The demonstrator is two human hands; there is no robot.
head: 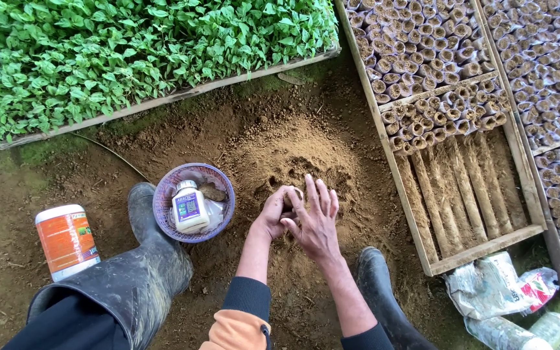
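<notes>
The left hand (272,212) is curled shut around a small soil-filled paper pot (291,200), held over the soil heap (306,159). Just to the right, the right hand (315,223) is spread flat, fingers loose, laid against the pot and grasping nothing.

Both hands meet low in front — left hand (273,210) cupped closed, right hand (315,217) spread flat over it.
</notes>
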